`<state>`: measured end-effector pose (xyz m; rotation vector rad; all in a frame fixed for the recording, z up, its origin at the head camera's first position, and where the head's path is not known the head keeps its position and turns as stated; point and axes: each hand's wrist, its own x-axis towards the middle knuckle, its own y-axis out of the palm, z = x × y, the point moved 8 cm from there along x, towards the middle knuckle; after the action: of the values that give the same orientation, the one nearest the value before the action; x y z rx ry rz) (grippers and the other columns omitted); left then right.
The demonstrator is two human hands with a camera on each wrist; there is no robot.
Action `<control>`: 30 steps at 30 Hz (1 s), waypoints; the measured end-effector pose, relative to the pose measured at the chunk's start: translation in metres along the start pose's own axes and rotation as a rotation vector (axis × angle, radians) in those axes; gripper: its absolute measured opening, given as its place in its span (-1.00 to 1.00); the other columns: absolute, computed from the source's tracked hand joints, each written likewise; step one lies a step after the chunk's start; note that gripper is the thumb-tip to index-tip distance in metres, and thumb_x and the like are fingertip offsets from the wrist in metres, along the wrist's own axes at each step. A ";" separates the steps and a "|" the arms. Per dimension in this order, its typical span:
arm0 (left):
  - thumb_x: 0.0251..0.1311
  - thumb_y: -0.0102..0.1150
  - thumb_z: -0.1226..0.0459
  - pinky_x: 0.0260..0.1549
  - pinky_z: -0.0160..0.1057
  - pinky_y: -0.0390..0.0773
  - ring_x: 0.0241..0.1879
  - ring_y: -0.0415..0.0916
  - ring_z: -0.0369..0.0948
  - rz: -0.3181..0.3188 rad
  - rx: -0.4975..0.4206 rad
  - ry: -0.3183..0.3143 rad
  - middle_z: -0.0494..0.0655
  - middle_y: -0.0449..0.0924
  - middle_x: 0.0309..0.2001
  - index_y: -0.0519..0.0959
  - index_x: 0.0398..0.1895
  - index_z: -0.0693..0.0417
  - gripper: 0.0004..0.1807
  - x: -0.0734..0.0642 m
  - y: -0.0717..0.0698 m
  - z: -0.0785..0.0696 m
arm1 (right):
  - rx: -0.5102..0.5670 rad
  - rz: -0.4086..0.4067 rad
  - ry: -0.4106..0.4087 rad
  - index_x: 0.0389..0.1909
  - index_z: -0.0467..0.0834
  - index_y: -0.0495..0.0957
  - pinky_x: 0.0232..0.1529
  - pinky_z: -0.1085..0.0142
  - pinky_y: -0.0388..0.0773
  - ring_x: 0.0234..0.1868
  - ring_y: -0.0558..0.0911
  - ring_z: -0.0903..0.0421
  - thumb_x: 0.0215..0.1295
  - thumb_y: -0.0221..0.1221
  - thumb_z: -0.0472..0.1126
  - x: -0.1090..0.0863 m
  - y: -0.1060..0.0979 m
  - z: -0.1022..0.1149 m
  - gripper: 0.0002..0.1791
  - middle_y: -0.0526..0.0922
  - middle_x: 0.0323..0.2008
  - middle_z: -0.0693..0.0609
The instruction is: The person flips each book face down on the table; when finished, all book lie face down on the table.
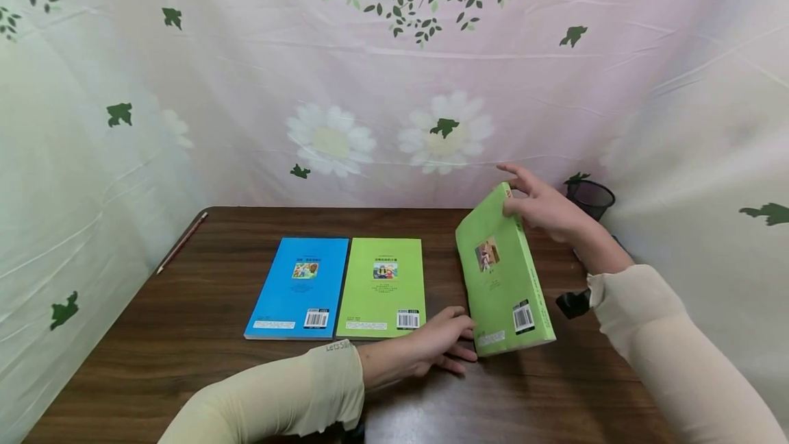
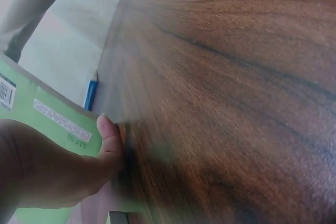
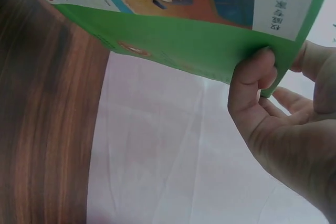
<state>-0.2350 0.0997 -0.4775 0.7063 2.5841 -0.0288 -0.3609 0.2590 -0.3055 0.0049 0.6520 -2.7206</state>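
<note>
A green book stands tilted on the table at right, its back cover with picture and barcode facing me. My right hand grips its upper right corner between thumb and fingers; the right wrist view shows that hand pinching the green cover, which carries a colourful illustration. By the book's lower left corner is my left hand, fingers fairly straight, fingertips at the cover's edge. Left of it lie a second green book and a blue book, side by side, back covers up.
A black mesh cup stands at the back right, partly behind my right arm. A pencil-like stick lies along the left edge of the wooden table. Printed cloth hangs behind and at both sides.
</note>
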 end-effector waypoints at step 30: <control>0.33 0.15 0.11 -0.58 -0.38 0.43 -0.54 0.52 -0.24 -0.058 -0.100 0.037 -0.01 0.49 -0.13 0.40 0.10 0.02 -0.64 -0.015 -0.002 0.001 | -0.053 -0.021 -0.008 0.62 0.08 -0.38 -0.30 0.14 0.65 -0.07 0.66 0.03 0.44 -0.05 -0.38 -0.017 -0.023 -0.003 -0.07 0.10 0.46 -0.31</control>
<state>-0.2241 0.0912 -0.4723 0.6008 2.6196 0.0958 -0.3522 0.2850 -0.2965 -0.0264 0.7256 -2.7206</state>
